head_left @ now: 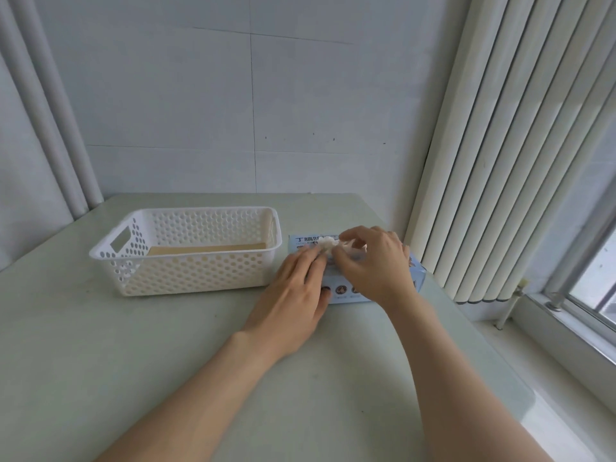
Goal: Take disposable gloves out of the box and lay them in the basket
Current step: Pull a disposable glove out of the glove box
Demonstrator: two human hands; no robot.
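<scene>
A light blue glove box point(418, 273) lies on the table to the right of a white perforated basket point(186, 271). My left hand point(293, 295) rests flat on the box's near left part, fingers fairly straight. My right hand point(373, 261) is over the box's top opening and pinches a bunched white glove point(328, 244) that sticks up out of it. Most of the box top is hidden under both hands. The basket's inside shows only a tan floor.
The pale green table point(133, 361) ends at a wall behind and at a gap on the right. Vertical blinds point(500, 161) and a window sill point(566, 328) stand to the right. White pipes point(50, 128) run up the left corner.
</scene>
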